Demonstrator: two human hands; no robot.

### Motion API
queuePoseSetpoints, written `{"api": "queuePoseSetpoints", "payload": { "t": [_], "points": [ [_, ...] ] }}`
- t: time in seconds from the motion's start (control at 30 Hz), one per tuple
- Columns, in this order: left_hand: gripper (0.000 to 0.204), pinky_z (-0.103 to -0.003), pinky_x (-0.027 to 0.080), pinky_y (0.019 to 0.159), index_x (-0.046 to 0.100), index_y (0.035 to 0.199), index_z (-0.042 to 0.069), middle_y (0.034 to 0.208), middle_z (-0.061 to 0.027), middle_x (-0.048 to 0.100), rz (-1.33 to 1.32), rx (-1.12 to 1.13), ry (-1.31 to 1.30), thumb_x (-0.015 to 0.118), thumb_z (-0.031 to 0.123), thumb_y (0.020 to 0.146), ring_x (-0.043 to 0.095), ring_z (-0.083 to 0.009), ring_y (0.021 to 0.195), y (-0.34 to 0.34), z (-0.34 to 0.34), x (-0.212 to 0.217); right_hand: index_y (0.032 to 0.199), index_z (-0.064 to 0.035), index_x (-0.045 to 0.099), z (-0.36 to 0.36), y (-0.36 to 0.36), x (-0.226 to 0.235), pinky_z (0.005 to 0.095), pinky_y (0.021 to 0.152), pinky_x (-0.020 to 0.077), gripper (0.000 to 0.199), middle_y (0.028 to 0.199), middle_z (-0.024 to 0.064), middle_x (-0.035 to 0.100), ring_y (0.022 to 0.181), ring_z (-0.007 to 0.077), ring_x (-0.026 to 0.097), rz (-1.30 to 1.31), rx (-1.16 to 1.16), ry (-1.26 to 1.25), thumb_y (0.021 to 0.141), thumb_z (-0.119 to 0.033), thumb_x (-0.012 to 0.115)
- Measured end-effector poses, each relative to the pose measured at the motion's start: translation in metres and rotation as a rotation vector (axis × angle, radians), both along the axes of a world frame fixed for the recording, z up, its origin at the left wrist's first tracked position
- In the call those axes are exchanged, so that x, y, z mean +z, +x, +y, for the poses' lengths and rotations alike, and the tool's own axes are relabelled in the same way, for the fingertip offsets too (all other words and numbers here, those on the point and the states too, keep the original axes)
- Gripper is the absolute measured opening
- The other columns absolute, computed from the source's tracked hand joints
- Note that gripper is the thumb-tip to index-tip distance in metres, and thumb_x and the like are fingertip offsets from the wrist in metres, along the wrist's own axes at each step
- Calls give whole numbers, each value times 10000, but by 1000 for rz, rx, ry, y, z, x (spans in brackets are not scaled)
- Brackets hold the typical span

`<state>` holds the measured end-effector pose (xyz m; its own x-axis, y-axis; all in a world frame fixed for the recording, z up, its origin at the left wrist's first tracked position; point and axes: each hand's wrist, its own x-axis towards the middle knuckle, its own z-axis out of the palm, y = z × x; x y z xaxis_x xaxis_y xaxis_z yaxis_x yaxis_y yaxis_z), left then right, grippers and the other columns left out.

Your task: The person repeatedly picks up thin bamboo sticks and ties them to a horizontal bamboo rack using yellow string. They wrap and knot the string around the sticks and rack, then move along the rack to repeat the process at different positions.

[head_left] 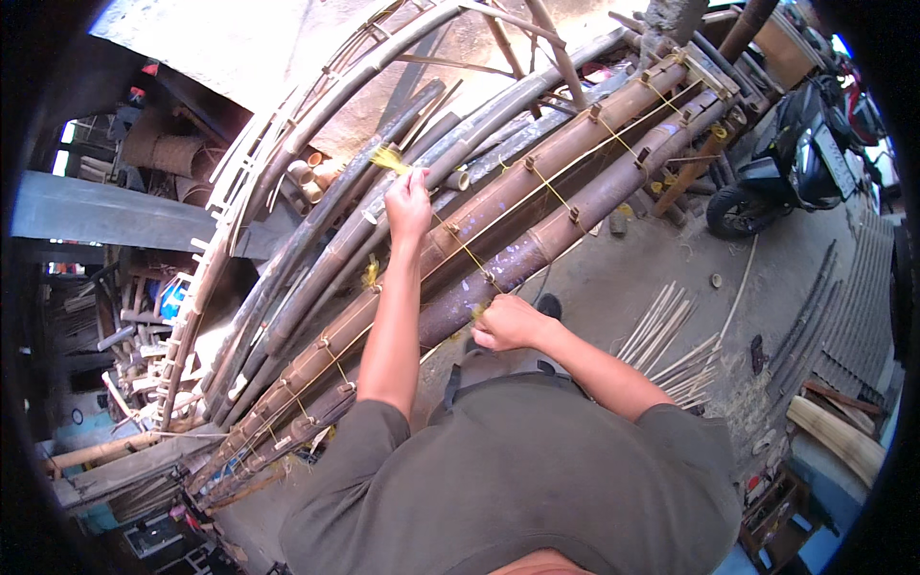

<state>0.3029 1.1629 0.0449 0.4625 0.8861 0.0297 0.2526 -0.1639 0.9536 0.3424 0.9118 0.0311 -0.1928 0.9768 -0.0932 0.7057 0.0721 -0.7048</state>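
Two long brown bamboo poles [565, 158] run diagonally in front of me, side by side, with short pegs standing up from them. Thin yellow cord [467, 251] crosses between the poles at several pegs. Over the far pole, my left hand [409, 206] is raised and closed on a bundle of yellow string [389, 159], whose loose end sticks out above the fingers. My right hand [513, 322] is a fist at the near edge of the near pole [498, 271]. A bit of yellow string shows at its fingers; the rest of the grip is hidden.
Beyond the poles lie dark bamboo lengths [326, 230] and a curved bamboo frame [278, 158]. A motorbike [795, 158] stands at the far right. Thin bamboo sticks [661, 331] lie on the floor to my right, near corrugated sheets [858, 307].
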Motion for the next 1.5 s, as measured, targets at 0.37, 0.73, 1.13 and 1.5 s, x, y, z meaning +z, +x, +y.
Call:
{"api": "queuePoseSetpoints", "payload": {
  "t": [0.37,0.73,1.13,1.5],
  "points": [
    [343,-523,462,719,581,887,-36,859,-271,641,523,-122,476,430,257,981,637,-420,822,-152,-6,2,1100,-129,627,-12,-155,-34,356,855,504,263,1091,27,654,1028,122,609,1913,-670,-621,953,-344,594],
    [315,-569,338,946,638,1166,127,1106,-183,668,406,-176,318,443,314,1003,590,-410,1090,-227,-71,-51,974,-77,726,188,-132,63,406,813,534,561,938,193,713,919,330,693,-387,-423,101,993,-526,389],
    [300,-401,459,799,681,891,64,809,-118,699,242,-65,143,506,287,989,673,-220,800,-226,-64,-36,694,-3,630,29,-170,-18,526,665,479,406,694,237,624,667,429,617,277,28,0,930,-310,509],
    [275,-449,502,809,699,982,64,931,-193,696,451,-149,376,504,256,957,675,-354,902,-193,54,-80,961,-53,652,20,-230,-5,468,804,498,200,949,162,688,896,335,662,-254,-84,209,835,-201,606]
  ]
}}
